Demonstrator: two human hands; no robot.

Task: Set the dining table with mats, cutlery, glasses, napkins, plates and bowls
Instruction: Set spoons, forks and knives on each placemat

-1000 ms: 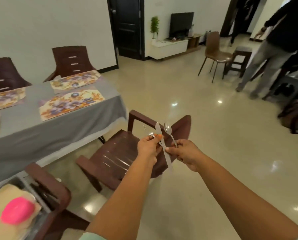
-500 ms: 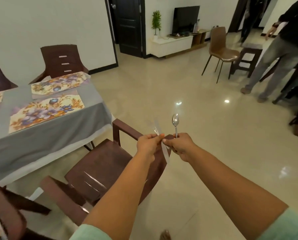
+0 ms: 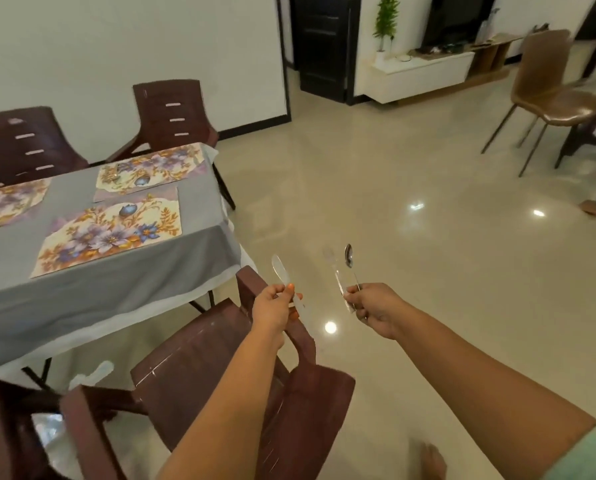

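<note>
Steel cutlery is now split between the two hands, which half a second ago were pinched together over one bundle and have since drawn apart. The left hand (image 3: 275, 308) grips a knife (image 3: 284, 278) by its handle, blade up; the right hand (image 3: 376, 308) pinches the handles of a spoon (image 3: 349, 255) and what looks like a fork (image 3: 334, 271), though that piece is smeared by motion. Both are held in the air over the back of a brown plastic chair (image 3: 220, 368) pushed towards the dining table (image 3: 192, 244). On the table's grey cloth, to the left and well apart from the hands, lie floral mats (image 3: 109, 230); no cutlery, plates or glasses show on them. The view has also swung back towards the table. Sorting the pieces this way suggests the person is ready to lay the knife on one side of the nearest mat and the spoon and fork on the other, so the cutlery step seems to be only beginning.
</note>
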